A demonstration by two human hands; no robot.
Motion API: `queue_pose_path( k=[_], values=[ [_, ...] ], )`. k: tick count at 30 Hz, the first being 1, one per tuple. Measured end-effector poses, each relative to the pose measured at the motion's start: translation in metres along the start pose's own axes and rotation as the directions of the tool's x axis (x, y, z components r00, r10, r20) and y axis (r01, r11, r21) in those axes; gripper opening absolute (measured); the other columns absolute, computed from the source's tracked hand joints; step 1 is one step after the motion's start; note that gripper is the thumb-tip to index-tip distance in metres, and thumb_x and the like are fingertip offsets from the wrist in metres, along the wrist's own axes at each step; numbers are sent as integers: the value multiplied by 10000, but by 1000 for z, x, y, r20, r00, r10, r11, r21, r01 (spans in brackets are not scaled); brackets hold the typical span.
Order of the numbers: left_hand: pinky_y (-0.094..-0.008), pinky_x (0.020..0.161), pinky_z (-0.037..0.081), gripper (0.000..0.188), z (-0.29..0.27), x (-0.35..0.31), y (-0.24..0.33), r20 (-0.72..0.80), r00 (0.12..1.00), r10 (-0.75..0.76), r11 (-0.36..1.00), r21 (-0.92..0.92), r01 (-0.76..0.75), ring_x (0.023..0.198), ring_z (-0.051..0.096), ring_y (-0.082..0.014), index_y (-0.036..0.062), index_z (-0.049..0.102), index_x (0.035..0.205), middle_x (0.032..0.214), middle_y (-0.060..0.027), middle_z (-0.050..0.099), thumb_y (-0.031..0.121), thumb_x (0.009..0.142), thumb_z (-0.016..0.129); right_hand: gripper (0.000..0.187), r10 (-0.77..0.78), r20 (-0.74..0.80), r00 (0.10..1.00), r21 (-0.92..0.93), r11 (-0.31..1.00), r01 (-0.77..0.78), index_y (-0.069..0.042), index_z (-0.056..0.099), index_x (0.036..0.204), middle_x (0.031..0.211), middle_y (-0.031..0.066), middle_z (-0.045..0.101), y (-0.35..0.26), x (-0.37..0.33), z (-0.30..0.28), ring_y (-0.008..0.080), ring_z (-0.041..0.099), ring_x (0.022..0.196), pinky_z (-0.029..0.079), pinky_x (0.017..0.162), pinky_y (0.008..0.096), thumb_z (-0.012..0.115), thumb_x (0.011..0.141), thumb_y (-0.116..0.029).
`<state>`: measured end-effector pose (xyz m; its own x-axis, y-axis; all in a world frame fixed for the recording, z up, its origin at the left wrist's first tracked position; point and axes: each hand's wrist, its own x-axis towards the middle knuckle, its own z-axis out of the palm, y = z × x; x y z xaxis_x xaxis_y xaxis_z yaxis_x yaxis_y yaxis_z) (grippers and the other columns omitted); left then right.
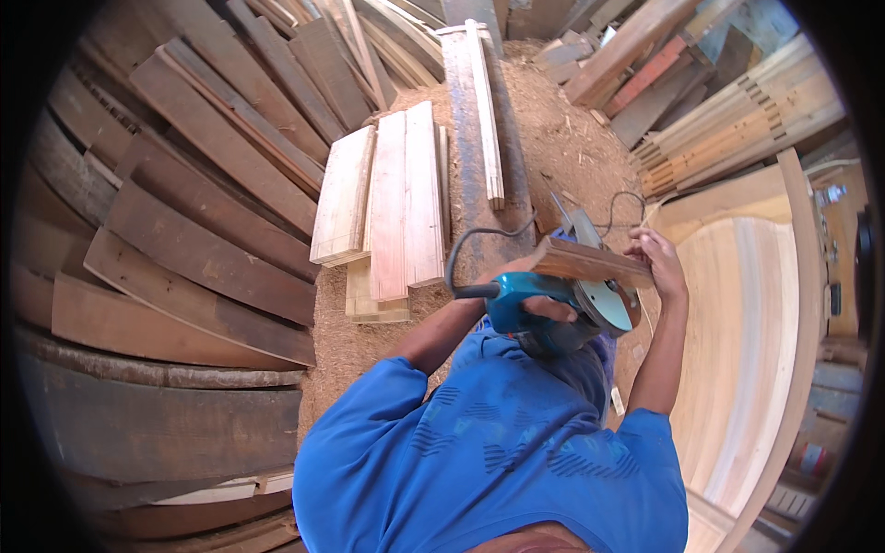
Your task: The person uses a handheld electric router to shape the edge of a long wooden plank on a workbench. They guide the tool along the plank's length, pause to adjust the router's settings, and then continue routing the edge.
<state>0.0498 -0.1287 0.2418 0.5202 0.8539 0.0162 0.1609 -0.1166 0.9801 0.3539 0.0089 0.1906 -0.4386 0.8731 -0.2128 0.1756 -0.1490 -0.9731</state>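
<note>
Close in front of my body is a teal corded power tool (516, 300) with a round pale disc (605, 305) on its right side; I cannot tell its exact kind. Fingers of my left hand (549, 308) are wrapped round its body, and the rest of that hand is mostly hidden. A short reddish-brown board (590, 262) lies across the top of the tool, slanting down to the right. My right hand (661, 262) is closed at the board's right end. From the tool's left end, a dark cord (454, 253) loops up.
Pale planks (387, 198) are stacked left of a long dark bench (512, 184), which carries a narrow pale strip (484, 120). Dark boards (212, 226) lean along the left. A large pale wooden panel (728, 341) stands close on the right. Wood shavings (590, 147) cover the floor.
</note>
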Motion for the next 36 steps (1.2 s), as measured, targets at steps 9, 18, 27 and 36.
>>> queue_pose_path(
  k=[9,18,27,36],
  values=[
    [-376,941,523,550,-2,-1,-40,35,984,-174,984,-33,176,1073,679,-274,2,704,1200,1100,-163,734,411,847,803,299,2,42,999,-275,961,9,10,674,1030,861,58,689,-2,7,4,116,630,842,497,799,292,534,1010,-253],
    [-373,884,542,562,-16,-5,-69,-120,992,-49,998,-50,44,1072,671,-216,23,667,1272,1170,-144,716,328,831,833,322,-43,43,998,-382,922,56,22,702,918,768,29,653,-4,21,17,107,589,759,469,708,313,561,965,-263],
    [-330,784,539,374,-17,-27,-125,-340,941,0,974,-214,-78,925,652,-168,48,664,1161,1029,-89,700,293,900,773,324,-190,53,980,-531,826,188,33,659,815,665,107,581,-37,14,41,150,538,650,444,628,354,607,935,-264],
    [-285,683,533,232,-3,-78,-223,-375,873,-313,622,-775,-111,761,634,-125,71,663,1031,862,-34,685,285,957,717,388,-234,135,963,-553,789,269,27,547,716,601,124,416,-65,-2,54,159,430,577,378,559,382,618,947,-277]
  ],
)
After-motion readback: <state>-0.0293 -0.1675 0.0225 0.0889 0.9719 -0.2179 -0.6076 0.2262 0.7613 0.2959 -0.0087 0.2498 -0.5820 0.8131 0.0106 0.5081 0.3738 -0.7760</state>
